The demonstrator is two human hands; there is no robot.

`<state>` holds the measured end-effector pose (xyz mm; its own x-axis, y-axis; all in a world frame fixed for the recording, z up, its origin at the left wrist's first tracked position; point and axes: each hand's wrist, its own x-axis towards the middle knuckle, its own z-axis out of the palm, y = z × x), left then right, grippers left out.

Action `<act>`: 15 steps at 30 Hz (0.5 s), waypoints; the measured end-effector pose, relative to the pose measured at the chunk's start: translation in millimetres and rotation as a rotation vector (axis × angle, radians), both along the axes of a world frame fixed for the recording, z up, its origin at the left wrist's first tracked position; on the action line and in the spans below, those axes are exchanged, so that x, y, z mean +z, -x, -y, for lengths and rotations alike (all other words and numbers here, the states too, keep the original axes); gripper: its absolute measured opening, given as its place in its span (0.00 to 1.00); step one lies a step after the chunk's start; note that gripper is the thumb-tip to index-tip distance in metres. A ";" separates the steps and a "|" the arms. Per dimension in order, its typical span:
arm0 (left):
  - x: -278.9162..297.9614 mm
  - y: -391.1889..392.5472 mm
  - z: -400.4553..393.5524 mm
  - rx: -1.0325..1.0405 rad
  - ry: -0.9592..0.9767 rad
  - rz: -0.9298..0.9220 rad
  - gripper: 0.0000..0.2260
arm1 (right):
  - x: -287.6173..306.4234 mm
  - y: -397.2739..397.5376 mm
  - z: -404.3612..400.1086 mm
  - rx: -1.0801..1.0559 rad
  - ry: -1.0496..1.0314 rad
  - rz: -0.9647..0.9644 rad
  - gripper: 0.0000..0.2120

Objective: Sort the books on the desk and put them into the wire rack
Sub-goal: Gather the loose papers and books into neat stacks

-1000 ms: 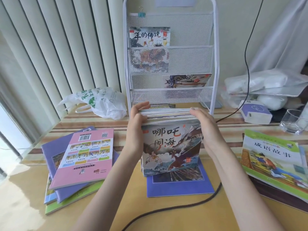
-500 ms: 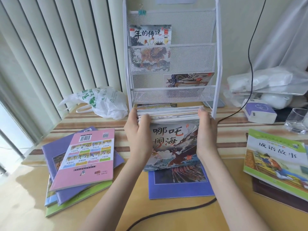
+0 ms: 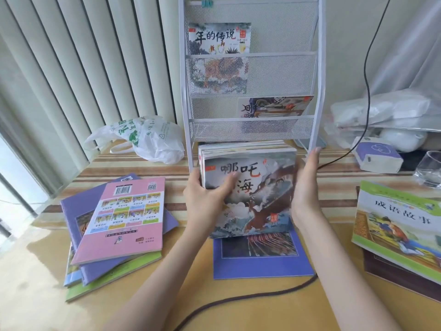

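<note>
A thick stack of thin picture books [image 3: 260, 187] stands upright on the desk, just in front of the white wire rack [image 3: 250, 68]. My left hand [image 3: 210, 194] grips the stack's left edge, thumb across the front cover. My right hand [image 3: 305, 187] lies flat against the stack's right side, fingers straight. The rack holds one book [image 3: 219, 39] in its upper pocket and another [image 3: 274, 106] in the middle pocket. A purple book [image 3: 262, 261] lies flat under the stack.
A pile of books [image 3: 119, 225] with a pink back cover on top lies at the left. A green-edged book [image 3: 401, 225] lies at the right. A plastic bag [image 3: 143, 137], a glass [image 3: 429, 168], a small purple-and-white box [image 3: 377, 156] and a dark cable [image 3: 238, 299] are also on the desk.
The stack has been raised more upright, closer to the rack. My left hand slid from the stack's top corner to its left edge, and my right hand straightened along the right side.
</note>
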<state>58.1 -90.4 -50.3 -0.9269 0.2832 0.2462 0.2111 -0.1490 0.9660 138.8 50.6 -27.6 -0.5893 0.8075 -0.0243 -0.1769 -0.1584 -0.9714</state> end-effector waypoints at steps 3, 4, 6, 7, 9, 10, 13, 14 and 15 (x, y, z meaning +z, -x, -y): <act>1.5 15.4 7.9 0.131 0.070 0.152 0.26 | -15.0 -21.1 -12.1 0.014 -0.163 0.381 0.29; 2.3 21.2 11.9 0.140 0.093 0.216 0.29 | -21.9 -25.9 -13.8 0.059 -0.260 0.518 0.27; 0.7 33.0 21.4 0.146 0.154 0.325 0.30 | -34.5 -29.9 -10.4 0.171 -0.365 0.701 0.32; -0.7 38.7 27.5 0.139 0.164 0.368 0.28 | -38.2 -29.7 -5.9 0.191 -0.395 0.761 0.37; -5.2 49.3 40.3 0.085 0.152 0.462 0.32 | -46.4 -22.4 0.0 0.195 -0.480 0.859 0.45; -9.8 55.9 46.5 0.053 0.131 0.494 0.37 | -49.9 -18.2 3.0 0.199 -0.523 0.911 0.49; -24.0 74.1 66.8 -0.016 0.096 0.546 0.46 | -51.6 -8.4 7.0 0.180 -0.598 1.058 0.54; -23.2 77.7 72.9 -0.036 0.090 0.545 0.47 | -51.2 -5.8 6.2 0.171 -0.597 1.083 0.55; -18.0 76.1 78.5 -0.056 0.078 0.531 0.45 | -49.5 -4.0 5.6 0.170 -0.580 1.098 0.57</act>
